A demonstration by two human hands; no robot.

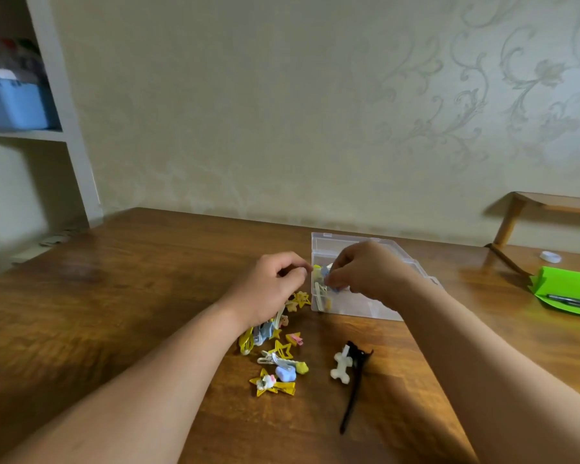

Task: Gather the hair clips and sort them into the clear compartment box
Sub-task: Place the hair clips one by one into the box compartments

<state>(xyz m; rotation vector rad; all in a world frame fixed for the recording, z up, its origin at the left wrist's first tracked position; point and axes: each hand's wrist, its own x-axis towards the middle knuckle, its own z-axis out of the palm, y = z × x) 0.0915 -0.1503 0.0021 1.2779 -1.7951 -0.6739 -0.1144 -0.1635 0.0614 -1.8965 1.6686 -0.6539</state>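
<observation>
A clear compartment box point(355, 309) stands open on the wooden table, its lid raised behind it. A few clips lie in its left compartment. My right hand point(365, 269) hovers over that compartment and pinches a small blue clip point(327, 274). My left hand point(272, 286) is just left of the box with curled fingers; whether it holds anything is hidden. Below it lies a pile of hair clips point(275, 349): yellow stars, a blue one, pink and white ones. A long black clip with a white bone shape point(350, 373) lies to the right of the pile.
A green folder with a pen point(570, 293) and a small white cap point(550, 256) lie at the table's right. A wooden stand point(516, 216) is at the back right. A white shelf with a blue bin point(14, 105) stands to the left.
</observation>
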